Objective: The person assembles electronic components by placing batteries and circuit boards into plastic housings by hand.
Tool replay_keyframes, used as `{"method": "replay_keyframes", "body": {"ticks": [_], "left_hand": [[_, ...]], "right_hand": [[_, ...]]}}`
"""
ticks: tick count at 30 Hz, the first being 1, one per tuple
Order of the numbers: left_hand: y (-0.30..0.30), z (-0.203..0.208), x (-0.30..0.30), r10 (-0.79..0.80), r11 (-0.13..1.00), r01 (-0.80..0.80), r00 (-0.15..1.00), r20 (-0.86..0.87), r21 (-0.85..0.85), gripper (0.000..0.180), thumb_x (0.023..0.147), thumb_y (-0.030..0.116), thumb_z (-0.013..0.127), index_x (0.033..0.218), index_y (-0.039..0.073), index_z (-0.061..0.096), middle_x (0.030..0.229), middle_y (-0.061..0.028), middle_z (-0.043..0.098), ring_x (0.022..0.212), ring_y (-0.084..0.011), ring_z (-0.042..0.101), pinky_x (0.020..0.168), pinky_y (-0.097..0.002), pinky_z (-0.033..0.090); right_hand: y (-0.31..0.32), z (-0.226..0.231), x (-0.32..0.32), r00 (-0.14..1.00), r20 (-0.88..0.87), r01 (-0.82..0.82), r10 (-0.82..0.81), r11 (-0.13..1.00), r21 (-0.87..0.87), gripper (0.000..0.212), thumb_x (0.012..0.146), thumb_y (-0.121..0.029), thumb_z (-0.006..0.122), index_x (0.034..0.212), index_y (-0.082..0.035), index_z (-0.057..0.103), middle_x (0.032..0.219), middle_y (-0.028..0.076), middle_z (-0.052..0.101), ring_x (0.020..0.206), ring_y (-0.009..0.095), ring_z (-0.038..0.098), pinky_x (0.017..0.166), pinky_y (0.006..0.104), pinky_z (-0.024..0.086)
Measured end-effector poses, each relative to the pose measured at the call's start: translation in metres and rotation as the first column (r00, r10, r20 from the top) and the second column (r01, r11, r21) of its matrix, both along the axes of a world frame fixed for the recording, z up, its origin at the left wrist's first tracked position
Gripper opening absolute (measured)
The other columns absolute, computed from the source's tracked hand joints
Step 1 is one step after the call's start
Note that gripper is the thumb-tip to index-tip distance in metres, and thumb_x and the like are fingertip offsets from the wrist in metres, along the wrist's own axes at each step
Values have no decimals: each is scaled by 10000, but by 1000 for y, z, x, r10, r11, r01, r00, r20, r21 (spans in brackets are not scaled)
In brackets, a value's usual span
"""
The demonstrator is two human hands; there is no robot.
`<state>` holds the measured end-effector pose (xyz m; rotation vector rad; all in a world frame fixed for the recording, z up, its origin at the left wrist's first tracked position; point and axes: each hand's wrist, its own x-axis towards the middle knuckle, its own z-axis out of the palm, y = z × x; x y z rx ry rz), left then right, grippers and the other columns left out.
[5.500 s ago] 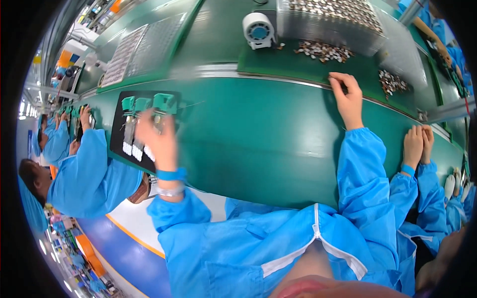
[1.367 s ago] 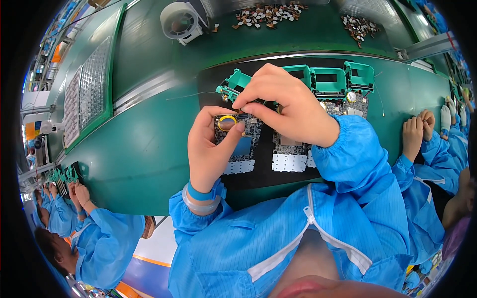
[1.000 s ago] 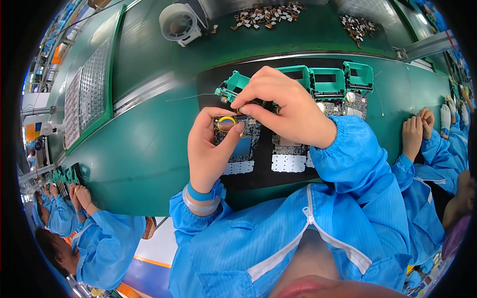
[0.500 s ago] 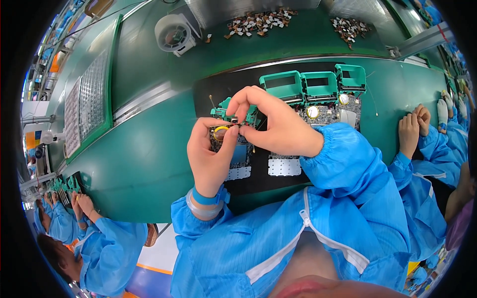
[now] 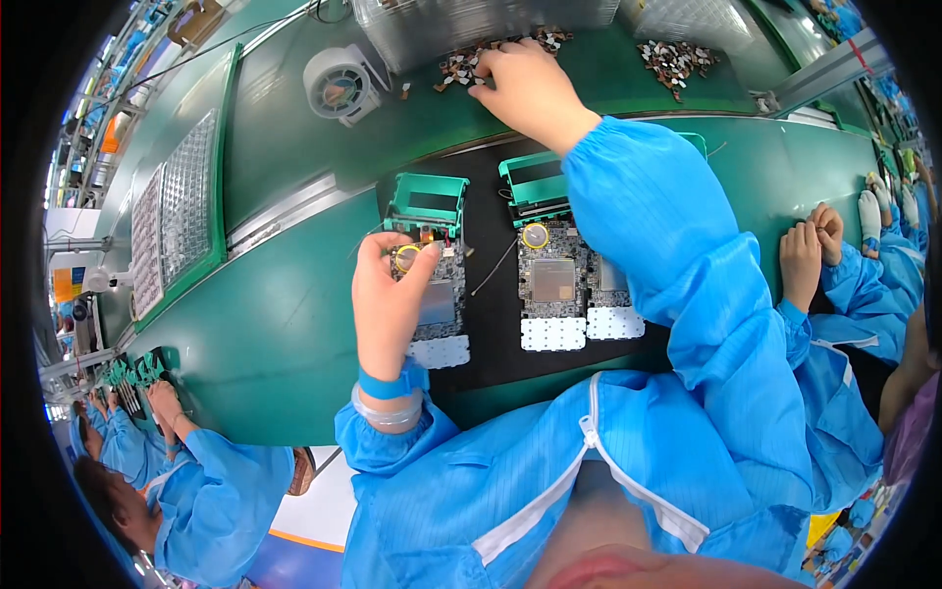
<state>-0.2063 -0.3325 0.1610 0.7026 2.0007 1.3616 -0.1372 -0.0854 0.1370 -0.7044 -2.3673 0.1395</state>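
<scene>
My left hand (image 5: pixel 386 304) is closed on the upper left edge of a circuit board (image 5: pixel 437 312), its thumb beside a yellow-ringed coin cell (image 5: pixel 406 258). A small brown-orange piece (image 5: pixel 427 236) shows by the fingertips. At the board's far end stands a green plastic frame (image 5: pixel 432 187). My right hand (image 5: pixel 538 93) stretches to the back of the bench, over a pile of small brown and white flex parts (image 5: pixel 457 71). Its thumb and index finger are apart; the other fingertips are partly hidden. Right of the held board lies another circuit board (image 5: pixel 552 282), with a green frame.
A black mat (image 5: pixel 491 339) lies under the boards. A third board (image 5: pixel 614 322) is partly behind my right sleeve. Behind are a white round fan (image 5: pixel 339 86), a second parts pile (image 5: pixel 677 63) and clear plastic trays (image 5: pixel 481 22). Co-workers' hands (image 5: pixel 807 257) rest at the right.
My right hand has left the held board and moved away to the parts pile at the back. My left hand still grips the board, whose frame and surface now show more fully.
</scene>
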Motion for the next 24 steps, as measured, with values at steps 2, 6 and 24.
{"method": "replay_keyframes", "body": {"ticks": [2, 6, 24], "left_hand": [[-2, 2, 2, 71, 987, -104, 968, -241, -125, 320, 794, 205, 696, 956, -10, 524, 736, -78, 579, 648, -136, 551, 589, -258, 441], [8, 26, 34, 80, 997, -52, 644, -761, 60, 335, 762, 196, 697, 981, 4, 533, 794, -107, 548, 737, -228, 540, 610, -336, 452], [32, -26, 70, -281, 941, 271, 960, 19, 200, 441, 747, -40, 668, 1079, 4, 380, 812, -41, 514, 721, -88, 499, 639, -233, 433]], "right_hand": [[8, -10, -9, 999, 22, 25, -25, 1000, -9, 108, 745, -150, 628, 781, -48, 635, 820, 108, 617, 879, 309, 549, 799, 393, 445], [20, -13, 2, 998, 48, 35, -38, 998, 53, 95, 731, -132, 622, 776, -48, 624, 779, 116, 614, 829, 304, 568, 772, 390, 456], [-66, 45, 92, 871, -405, -482, 279, 651, -587, 136, 823, -51, 609, 952, -43, 649, 834, 59, 628, 708, 124, 558, 628, 250, 450]]}}
